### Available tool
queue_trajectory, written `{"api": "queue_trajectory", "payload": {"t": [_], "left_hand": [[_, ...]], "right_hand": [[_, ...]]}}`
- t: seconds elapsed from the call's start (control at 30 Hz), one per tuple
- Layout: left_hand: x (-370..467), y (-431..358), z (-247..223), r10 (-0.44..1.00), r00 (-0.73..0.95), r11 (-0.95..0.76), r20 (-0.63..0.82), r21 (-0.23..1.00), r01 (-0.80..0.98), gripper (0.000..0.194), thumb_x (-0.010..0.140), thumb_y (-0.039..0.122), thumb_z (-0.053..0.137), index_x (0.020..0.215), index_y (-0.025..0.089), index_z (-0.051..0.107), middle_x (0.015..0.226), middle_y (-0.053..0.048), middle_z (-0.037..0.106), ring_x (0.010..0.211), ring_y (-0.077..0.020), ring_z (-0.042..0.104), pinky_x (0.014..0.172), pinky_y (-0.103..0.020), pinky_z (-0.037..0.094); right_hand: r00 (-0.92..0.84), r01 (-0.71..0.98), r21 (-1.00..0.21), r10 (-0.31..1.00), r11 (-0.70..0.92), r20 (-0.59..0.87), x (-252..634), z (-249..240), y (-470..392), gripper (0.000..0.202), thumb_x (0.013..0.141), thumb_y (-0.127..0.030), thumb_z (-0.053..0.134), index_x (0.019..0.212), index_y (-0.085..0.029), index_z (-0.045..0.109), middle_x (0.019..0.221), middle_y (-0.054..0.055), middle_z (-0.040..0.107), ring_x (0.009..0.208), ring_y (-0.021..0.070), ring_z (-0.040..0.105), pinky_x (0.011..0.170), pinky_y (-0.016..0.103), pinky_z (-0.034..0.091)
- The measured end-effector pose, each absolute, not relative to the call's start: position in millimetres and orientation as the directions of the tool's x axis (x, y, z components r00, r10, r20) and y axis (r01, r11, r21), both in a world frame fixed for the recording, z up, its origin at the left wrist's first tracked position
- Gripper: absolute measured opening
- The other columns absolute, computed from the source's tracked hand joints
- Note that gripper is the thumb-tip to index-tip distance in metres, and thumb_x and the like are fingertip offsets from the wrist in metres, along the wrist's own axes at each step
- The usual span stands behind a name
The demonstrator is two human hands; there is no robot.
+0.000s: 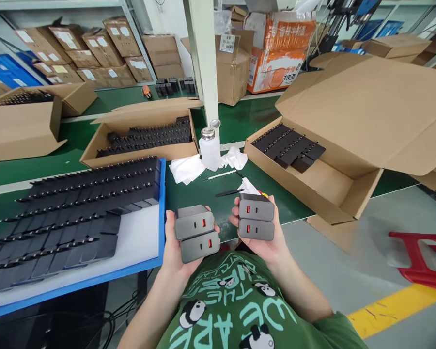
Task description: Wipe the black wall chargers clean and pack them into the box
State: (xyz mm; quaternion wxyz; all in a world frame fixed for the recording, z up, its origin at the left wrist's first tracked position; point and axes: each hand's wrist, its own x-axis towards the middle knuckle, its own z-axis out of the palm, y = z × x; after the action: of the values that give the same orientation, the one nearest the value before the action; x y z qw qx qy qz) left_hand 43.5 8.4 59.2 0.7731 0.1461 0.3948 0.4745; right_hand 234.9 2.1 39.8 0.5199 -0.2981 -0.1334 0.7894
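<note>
Head view: left hand [175,256] and right hand [276,243] each hold two chargers [256,231].

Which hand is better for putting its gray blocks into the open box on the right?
Probably the right hand: it holds two gray blocks and is closer to the open cardboard box. The left hand, also holding two, is farther away, near the blue-edged tray.
</note>
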Motion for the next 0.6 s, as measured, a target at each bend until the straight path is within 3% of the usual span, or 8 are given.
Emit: {"api": "queue_trajectory", "payload": {"t": [0.17, 0.23, 0.33, 0.43, 0.53, 0.57, 0.6], "left_hand": [[59.5, 16.0, 64.0, 0.823, 0.301, 0.557, -0.482, 0.580, -0.594, 0.071, 0.062, 0.088, 0.063, 0.088, 0.022, 0.069, 0.084, -0.012, 0.060, 0.067, -0.0208, 0.057, 0.049, -0.033, 0.054], [65.1, 19.3, 63.3, 0.822, 0.307, 0.559, -0.479, 0.579, -0.594, 0.071, 0.062, 0.088, 0.064, 0.088, 0.021, 0.069, 0.084, -0.011, 0.061, 0.066, -0.0198, 0.058, 0.049, -0.032, 0.054], [68.0, 22.1, 56.1, 0.827, 0.322, 0.557, -0.461, 0.587, -0.588, 0.071, 0.058, 0.083, 0.073, 0.091, 0.021, 0.071, 0.082, -0.008, 0.065, 0.068, -0.0188, 0.063, 0.053, -0.030, 0.058], [67.2, 30.5, 44.1, 0.844, 0.315, 0.536, -0.434, 0.701, -0.471, 0.068, 0.064, 0.080, 0.072, 0.101, 0.022, 0.073, 0.088, -0.009, 0.073, 0.075, -0.0254, 0.071, 0.062, -0.037, 0.063], [78.4, 49.1, 45.9, 0.873, 0.328, 0.432, -0.361, 0.885, -0.175, 0.064, 0.068, 0.073, 0.076, 0.104, 0.021, 0.074, 0.091, -0.011, 0.076, 0.077, -0.0282, 0.072, 0.064, -0.037, 0.062], [87.6, 56.9, 52.0, 0.876, 0.369, 0.351, -0.311, 0.935, -0.046, 0.061, 0.067, 0.067, 0.080, 0.104, 0.020, 0.074, 0.094, -0.011, 0.076, 0.079, -0.0284, 0.073, 0.067, -0.036, 0.062], [100.0, 65.3, 60.3, 0.869, 0.426, 0.240, -0.251, 0.967, 0.080, 0.058, 0.065, 0.060, 0.084, 0.105, 0.019, 0.073, 0.098, -0.010, 0.076, 0.084, -0.0288, 0.073, 0.071, -0.036, 0.062]], "right_hand": [[-0.269, -0.740, -0.550, 0.919, -0.388, -0.287, 245.0, 39.1, 1.4, 0.065, 0.080, -0.081, 0.055, 0.107, -0.024, 0.067, 0.094, 0.005, 0.068, 0.080, 0.0178, 0.064, 0.065, 0.028, 0.055], [-0.180, -0.690, -0.653, 0.947, -0.313, -0.264, 253.8, 37.5, 0.7, 0.062, 0.084, -0.079, 0.051, 0.108, -0.025, 0.068, 0.100, 0.006, 0.070, 0.081, 0.0189, 0.066, 0.067, 0.030, 0.056], [0.034, -0.381, -0.918, 0.990, -0.114, -0.137, 286.4, 37.6, 0.1, 0.064, 0.087, -0.080, 0.045, 0.108, -0.024, 0.069, 0.103, 0.009, 0.072, 0.083, 0.0238, 0.069, 0.071, 0.038, 0.058], [0.191, -0.076, -0.996, 0.981, 0.050, 0.035, 354.0, 47.2, 1.5, 0.067, 0.071, -0.077, 0.072, 0.110, -0.023, 0.069, 0.110, 0.010, 0.071, 0.099, 0.0293, 0.067, 0.089, 0.043, 0.056], [0.271, 0.317, -0.942, 0.941, 0.114, 0.205, 443.0, 65.6, 6.9, 0.067, 0.061, -0.051, 0.092, 0.117, -0.024, 0.066, 0.123, 0.010, 0.064, 0.119, 0.0320, 0.056, 0.109, 0.046, 0.043], [0.201, 0.606, -0.789, 0.942, 0.095, 0.268, 471.1, 70.5, 11.4, 0.065, 0.070, -0.053, 0.086, 0.124, -0.025, 0.063, 0.125, 0.011, 0.063, 0.120, 0.0322, 0.055, 0.109, 0.049, 0.042], [0.113, 0.794, -0.604, 0.956, 0.077, 0.270, 495.9, 73.7, 17.8, 0.061, 0.078, -0.056, 0.078, 0.128, -0.024, 0.060, 0.124, 0.012, 0.062, 0.119, 0.0326, 0.054, 0.106, 0.051, 0.045]]}}
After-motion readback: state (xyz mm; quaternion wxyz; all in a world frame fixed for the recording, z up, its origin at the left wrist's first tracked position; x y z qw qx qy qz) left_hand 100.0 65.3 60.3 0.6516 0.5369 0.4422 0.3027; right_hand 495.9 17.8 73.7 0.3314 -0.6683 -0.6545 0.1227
